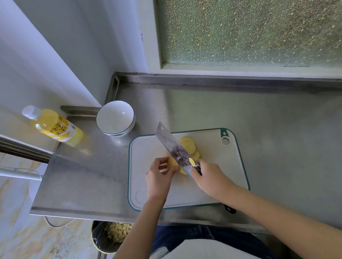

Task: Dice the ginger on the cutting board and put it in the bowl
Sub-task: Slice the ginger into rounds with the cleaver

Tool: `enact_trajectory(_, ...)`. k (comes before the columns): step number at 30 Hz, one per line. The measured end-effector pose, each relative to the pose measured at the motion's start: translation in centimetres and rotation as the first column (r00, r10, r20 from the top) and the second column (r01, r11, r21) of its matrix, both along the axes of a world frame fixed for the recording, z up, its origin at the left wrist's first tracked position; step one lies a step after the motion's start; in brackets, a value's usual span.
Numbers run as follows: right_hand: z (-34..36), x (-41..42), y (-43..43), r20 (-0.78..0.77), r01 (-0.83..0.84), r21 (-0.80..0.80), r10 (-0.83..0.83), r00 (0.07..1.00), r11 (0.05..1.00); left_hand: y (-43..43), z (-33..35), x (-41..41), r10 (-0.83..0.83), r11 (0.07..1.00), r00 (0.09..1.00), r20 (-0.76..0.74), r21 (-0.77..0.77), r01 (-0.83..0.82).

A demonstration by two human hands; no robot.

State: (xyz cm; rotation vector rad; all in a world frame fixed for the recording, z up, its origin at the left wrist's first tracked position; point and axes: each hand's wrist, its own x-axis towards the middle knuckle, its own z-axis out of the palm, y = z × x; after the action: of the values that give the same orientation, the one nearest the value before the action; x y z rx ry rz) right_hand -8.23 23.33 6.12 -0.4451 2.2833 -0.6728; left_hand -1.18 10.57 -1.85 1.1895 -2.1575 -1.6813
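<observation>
The ginger is at the slicing stage, not yet diced. Round slices (187, 145) lie fanned on the board (217, 162), and the bowl (115, 118) at ten o'clock from the board looks empty.

The left hand (159, 173) curls its fingertips round the uncut ginger (173, 162) near the board's middle and pins it down. The right hand (210, 176) is wrapped round the handle of the knife (175, 147). Its blade runs toward eleven o'clock and rests against the ginger's right face.

The slices sit just beyond the blade, at twelve o'clock from the right hand. The chunk is at one o'clock from the left hand, touching its fingers.

I judge the next move calls for finishing the slices with the fingertips tucked back. The slices are then stacked and cut into strips, and the strips cut crosswise.
</observation>
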Motion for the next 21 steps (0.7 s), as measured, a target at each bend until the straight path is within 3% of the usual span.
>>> enact_trajectory(21,0.8,-0.1,-1.3,-0.035,-0.022,0.124,0.027,0.999,0.992,-0.2,0.2,-0.8,0.015,0.998,0.998,0.060,-0.056,-0.012)
